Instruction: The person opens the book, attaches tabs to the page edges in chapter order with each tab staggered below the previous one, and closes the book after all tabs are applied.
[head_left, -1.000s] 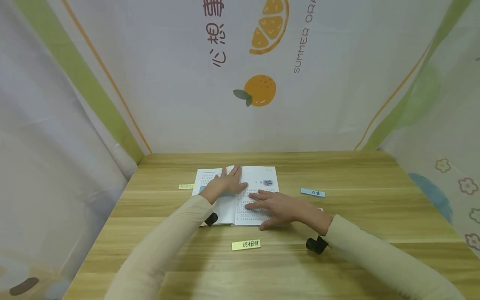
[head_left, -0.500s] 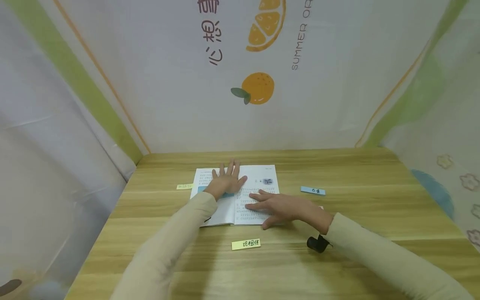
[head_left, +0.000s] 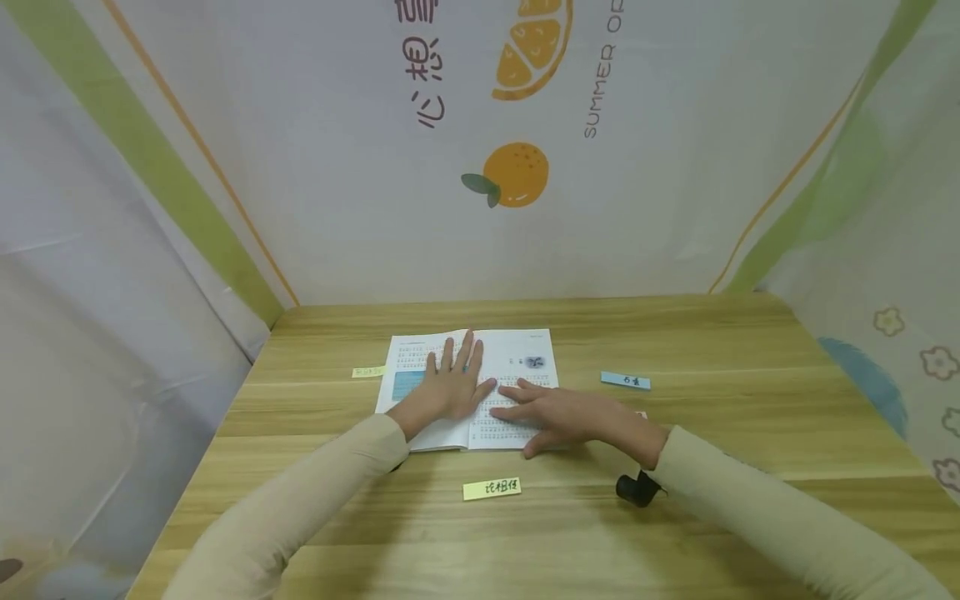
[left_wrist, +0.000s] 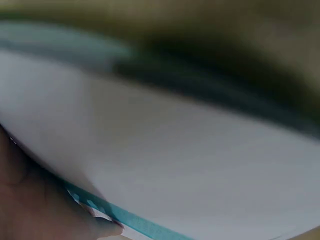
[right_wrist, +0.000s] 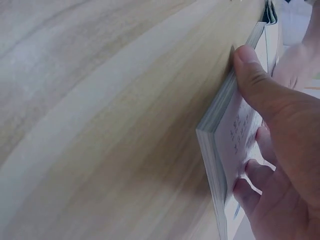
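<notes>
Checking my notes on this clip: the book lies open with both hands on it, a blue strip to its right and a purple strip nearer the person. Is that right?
Not quite: the head view shows the near strip is yellow, not purple. The open book with left hand and right hand on it and the blue strip stand as stated.
</notes>
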